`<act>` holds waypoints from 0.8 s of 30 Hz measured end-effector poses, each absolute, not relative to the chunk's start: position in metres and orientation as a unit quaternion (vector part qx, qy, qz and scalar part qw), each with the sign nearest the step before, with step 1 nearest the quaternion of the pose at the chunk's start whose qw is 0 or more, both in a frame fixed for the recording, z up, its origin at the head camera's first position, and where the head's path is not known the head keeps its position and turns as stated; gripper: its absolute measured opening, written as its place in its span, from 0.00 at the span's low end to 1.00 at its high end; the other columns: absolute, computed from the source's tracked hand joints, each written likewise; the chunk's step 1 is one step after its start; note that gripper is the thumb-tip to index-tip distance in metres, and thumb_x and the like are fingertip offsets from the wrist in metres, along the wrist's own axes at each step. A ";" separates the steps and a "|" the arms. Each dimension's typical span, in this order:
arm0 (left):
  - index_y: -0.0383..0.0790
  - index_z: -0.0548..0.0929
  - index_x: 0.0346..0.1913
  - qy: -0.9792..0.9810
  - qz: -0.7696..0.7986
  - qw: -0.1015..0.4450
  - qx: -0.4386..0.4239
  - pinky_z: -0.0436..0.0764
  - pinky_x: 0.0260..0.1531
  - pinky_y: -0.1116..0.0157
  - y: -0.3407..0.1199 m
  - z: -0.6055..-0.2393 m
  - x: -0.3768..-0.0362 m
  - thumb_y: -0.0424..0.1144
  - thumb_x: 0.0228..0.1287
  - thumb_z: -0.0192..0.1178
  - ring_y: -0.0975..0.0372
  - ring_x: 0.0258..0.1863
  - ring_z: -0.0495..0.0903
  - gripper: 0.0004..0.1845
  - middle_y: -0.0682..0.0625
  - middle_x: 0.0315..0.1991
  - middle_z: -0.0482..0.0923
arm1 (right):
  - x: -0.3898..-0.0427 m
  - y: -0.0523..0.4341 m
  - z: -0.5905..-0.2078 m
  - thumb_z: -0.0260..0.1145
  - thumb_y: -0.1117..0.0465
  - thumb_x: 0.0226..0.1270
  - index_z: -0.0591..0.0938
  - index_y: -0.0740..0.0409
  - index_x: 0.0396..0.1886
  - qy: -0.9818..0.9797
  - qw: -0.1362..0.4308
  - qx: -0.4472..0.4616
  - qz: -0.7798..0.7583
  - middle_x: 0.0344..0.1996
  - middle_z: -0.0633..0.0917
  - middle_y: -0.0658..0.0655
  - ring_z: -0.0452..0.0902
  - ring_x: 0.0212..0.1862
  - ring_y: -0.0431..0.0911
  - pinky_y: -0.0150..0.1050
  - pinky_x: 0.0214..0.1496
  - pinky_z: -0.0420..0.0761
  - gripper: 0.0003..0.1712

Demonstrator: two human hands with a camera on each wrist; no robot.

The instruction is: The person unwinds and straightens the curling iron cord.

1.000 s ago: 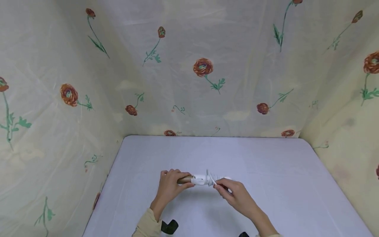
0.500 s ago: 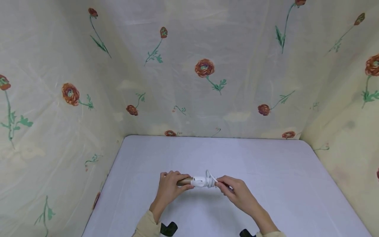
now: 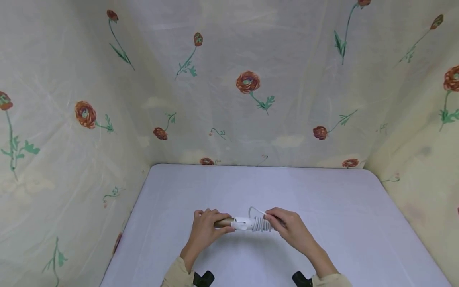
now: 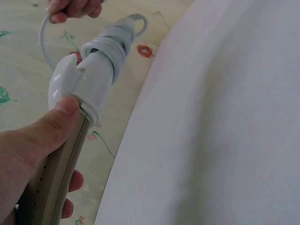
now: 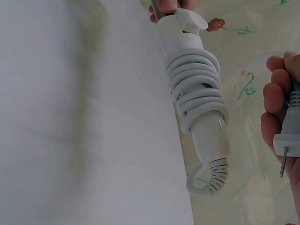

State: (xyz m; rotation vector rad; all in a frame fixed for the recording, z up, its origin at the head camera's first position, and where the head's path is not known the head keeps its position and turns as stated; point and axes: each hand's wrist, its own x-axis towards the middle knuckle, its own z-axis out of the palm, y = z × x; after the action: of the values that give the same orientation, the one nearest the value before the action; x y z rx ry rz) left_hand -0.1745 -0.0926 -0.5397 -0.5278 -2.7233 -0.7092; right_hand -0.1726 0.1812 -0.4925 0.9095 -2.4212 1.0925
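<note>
- My left hand (image 3: 206, 230) curls round the golden barrel of the curling iron (image 3: 239, 222), thumb pressed at the white collar (image 4: 89, 105) where barrel meets handle.
- My right hand (image 3: 291, 228) pinches the plug (image 5: 287, 136) between curled fingers (image 5: 274, 101); one metal prong points out of my grip.
- The white cord (image 5: 197, 89) sits in tight coils round the white handle, and a short loose loop arcs from there to my right hand.
- The curling iron lies level between both hands, seemingly just above the table (image 3: 322, 191), though I cannot tell whether it touches.
- Bare white surface spreads on every side; the near edge is close below my wrists.
- Flowered cloth walls (image 3: 251, 99) close off the far edge and both sides.
</note>
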 end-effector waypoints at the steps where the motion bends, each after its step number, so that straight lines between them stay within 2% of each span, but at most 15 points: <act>1: 0.62 0.86 0.44 -0.941 -0.246 0.138 -0.185 0.62 0.41 0.59 -0.093 -0.540 -0.174 0.66 0.45 0.63 0.67 0.30 0.75 0.23 0.61 0.33 0.84 | -0.174 0.182 -0.493 0.66 0.67 0.61 0.83 0.55 0.35 -0.853 0.167 0.315 0.380 0.27 0.84 0.47 0.74 0.28 0.29 0.25 0.29 0.74 0.05; 6: 0.62 0.86 0.45 -0.940 -0.246 0.134 -0.194 0.62 0.41 0.59 -0.094 -0.542 -0.174 0.66 0.45 0.63 0.67 0.31 0.75 0.23 0.62 0.33 0.83 | -0.178 0.183 -0.497 0.66 0.67 0.60 0.84 0.54 0.35 -0.862 0.174 0.303 0.368 0.30 0.86 0.47 0.77 0.31 0.31 0.30 0.33 0.78 0.05; 15: 0.62 0.86 0.44 -0.938 -0.261 0.125 -0.190 0.62 0.41 0.59 -0.095 -0.544 -0.171 0.66 0.45 0.62 0.68 0.30 0.74 0.23 0.62 0.33 0.83 | -0.184 0.188 -0.507 0.66 0.67 0.61 0.84 0.52 0.36 -0.860 0.180 0.296 0.376 0.29 0.85 0.43 0.76 0.31 0.30 0.30 0.33 0.78 0.06; 20: 0.62 0.86 0.44 -0.940 -0.258 0.119 -0.188 0.63 0.42 0.58 -0.096 -0.545 -0.171 0.67 0.46 0.61 0.68 0.31 0.75 0.24 0.63 0.33 0.83 | -0.189 0.193 -0.514 0.65 0.67 0.62 0.84 0.52 0.36 -0.861 0.162 0.287 0.386 0.29 0.85 0.44 0.77 0.31 0.30 0.30 0.33 0.79 0.06; 24: 0.63 0.86 0.43 -0.941 -0.256 0.117 -0.189 0.62 0.42 0.58 -0.097 -0.547 -0.172 0.67 0.45 0.63 0.68 0.31 0.74 0.23 0.63 0.32 0.82 | -0.192 0.197 -0.522 0.64 0.67 0.63 0.84 0.54 0.37 -0.860 0.142 0.280 0.402 0.27 0.84 0.45 0.76 0.27 0.30 0.28 0.29 0.77 0.06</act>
State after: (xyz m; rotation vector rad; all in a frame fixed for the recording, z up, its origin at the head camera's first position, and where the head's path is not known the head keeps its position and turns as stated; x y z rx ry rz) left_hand -0.1722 -0.0974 -0.5466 -0.5527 -2.7538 -0.7484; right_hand -0.1923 0.1972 -0.5219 0.8095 -2.4830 1.1599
